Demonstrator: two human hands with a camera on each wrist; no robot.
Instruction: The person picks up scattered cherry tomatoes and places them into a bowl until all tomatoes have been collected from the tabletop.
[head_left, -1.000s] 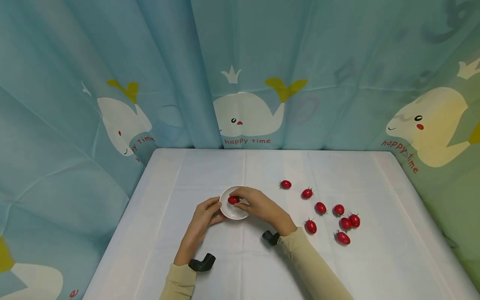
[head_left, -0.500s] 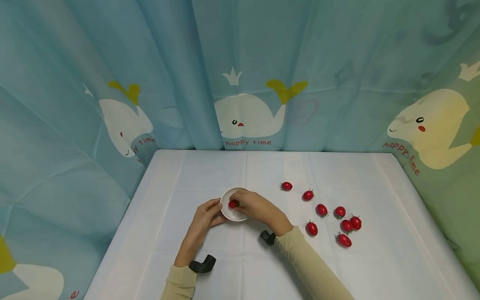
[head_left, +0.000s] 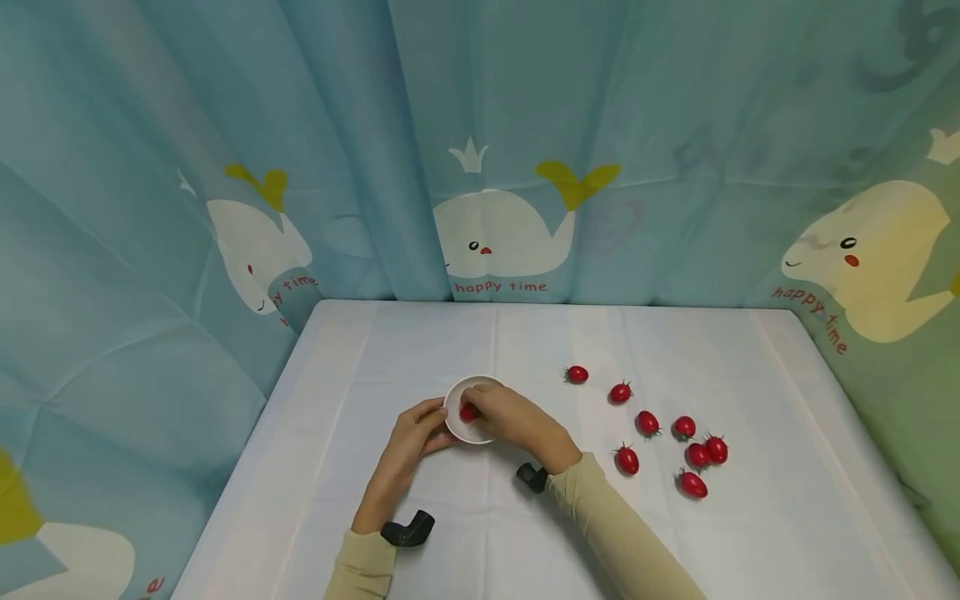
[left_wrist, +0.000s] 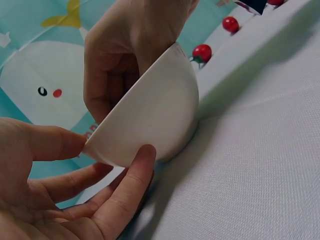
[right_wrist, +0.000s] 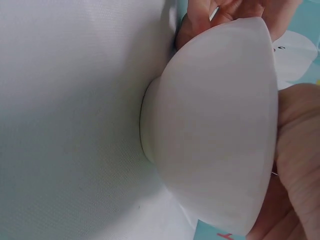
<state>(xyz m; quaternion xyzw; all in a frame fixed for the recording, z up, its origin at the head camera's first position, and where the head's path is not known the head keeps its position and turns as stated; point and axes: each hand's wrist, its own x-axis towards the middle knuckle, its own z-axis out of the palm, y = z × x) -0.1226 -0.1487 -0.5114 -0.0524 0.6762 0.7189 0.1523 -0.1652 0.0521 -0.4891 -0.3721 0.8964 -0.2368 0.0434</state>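
— Left hand (head_left: 411,440)?
— Lower centre of the head view, against the left wall of the bowl (head_left: 470,409). In the left wrist view, thumb (left_wrist: 131,186) pressed to the bowl's outer wall, one finger at the rim, the others loosely spread beneath. Steadying the bowl rather than wrapping it.

— And the right hand (head_left: 513,419)?
— Just right of the bowl, reaching over its rim. Fingertips down inside, closed on a tomato (head_left: 468,412). Only a sliver of red visible between fingers and rim; hard to tell whether touching the bottom.

— Bowl itself?
— White, small, upright on the cloth (head_left: 390,350), a little left of centre. From the right wrist view, just its outer wall (right_wrist: 220,125) and foot on the cloth, palm at the right edge.

— Other tomatoes?
— Seven loose tomatoes (head_left: 647,422) right of centre, well apart from the bowl. One alone at upper left of the group, the rest trailing down toward the lower right, two of them nearly touching.

— Anything else?
— Black wrist mounts (head_left: 407,529) at both cuffs, beige sleeves (head_left: 622,533), whale curtain (head_left: 502,233) across the upper half.
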